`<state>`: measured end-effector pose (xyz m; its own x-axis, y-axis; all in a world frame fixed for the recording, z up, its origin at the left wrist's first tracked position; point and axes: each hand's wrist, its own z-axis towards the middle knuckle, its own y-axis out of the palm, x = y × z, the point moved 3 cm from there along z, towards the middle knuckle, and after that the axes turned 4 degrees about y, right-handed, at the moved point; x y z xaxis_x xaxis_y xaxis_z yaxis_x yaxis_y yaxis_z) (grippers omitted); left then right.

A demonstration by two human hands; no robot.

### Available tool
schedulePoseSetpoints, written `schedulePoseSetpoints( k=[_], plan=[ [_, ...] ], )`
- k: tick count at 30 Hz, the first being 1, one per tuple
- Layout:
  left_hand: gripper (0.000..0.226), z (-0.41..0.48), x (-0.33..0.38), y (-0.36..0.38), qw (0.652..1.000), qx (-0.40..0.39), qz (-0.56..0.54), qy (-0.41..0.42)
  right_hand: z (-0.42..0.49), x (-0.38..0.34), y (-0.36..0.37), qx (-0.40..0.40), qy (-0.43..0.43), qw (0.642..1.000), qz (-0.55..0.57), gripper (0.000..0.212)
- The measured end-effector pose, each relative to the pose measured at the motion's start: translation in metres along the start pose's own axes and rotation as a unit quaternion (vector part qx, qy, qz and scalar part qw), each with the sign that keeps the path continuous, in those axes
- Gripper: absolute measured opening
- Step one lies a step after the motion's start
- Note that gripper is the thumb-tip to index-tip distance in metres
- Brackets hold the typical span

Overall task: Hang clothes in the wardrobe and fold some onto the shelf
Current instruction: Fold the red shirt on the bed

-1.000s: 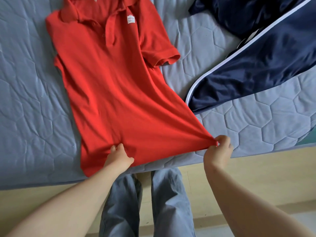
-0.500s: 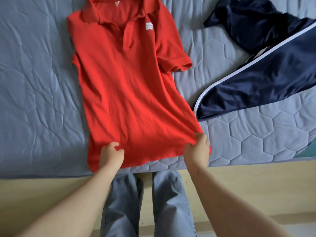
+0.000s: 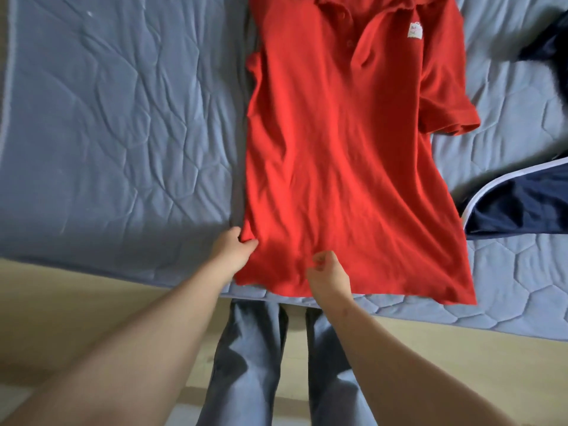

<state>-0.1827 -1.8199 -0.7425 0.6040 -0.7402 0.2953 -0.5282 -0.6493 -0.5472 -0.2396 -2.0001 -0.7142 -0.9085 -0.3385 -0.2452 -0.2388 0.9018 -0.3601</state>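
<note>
Head view: L hand [image 3: 233, 253] pinched shirt [image 3: 338, 149] at near-left hem, R hand [image 3: 327, 273] curled on hem, grip unclear; shirt lay flat on bed [image 3: 107, 118], unfolded.

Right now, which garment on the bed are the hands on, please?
The red polo shirt: the left hand grips its edge, the right hand sits at its hem. The navy white-piped garment lies untouched.

Soft daylight lit the frame without glare, a narrow shadow lay on the bed [image 3: 123, 124] left of the red shirt [image 3: 338, 155], the dark garment [image 3: 550, 44] at upper right was motion-blurred, and wide-angle distortion bowed the bed's edge.
</note>
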Motion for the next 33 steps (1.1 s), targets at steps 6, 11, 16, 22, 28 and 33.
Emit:
schedulePoseSetpoints(
  k=[6,11,16,22,28,33],
  plan=[
    [0.026,-0.022,-0.042,-0.056,0.991,0.112,-0.061,0.028,-0.018,-0.019,0.047,-0.014,0.03,0.999,-0.01,0.032],
    [0.015,-0.012,-0.07,-0.064,0.999,-0.031,-0.03,0.0,-0.013,-0.033,0.054,-0.015,0.065,0.997,-0.03,0.03],
    [0.01,0.006,-0.069,-0.061,0.986,-0.117,0.117,-0.011,-0.006,-0.041,0.043,0.015,0.065,0.997,-0.048,0.032],
    [0.042,0.029,-0.024,-0.074,0.999,-0.036,0.013,-0.018,0.007,-0.078,0.014,0.089,0.005,0.995,-0.047,0.033],
    [0.051,0.102,0.07,-0.083,0.957,-0.017,-0.286,-0.036,0.064,-0.16,-0.031,0.131,-0.105,0.984,-0.063,0.039],
    [0.058,0.161,0.14,-0.093,0.883,-0.055,-0.457,-0.088,0.127,-0.226,-0.071,0.165,-0.164,0.972,-0.04,0.04]
  ],
)
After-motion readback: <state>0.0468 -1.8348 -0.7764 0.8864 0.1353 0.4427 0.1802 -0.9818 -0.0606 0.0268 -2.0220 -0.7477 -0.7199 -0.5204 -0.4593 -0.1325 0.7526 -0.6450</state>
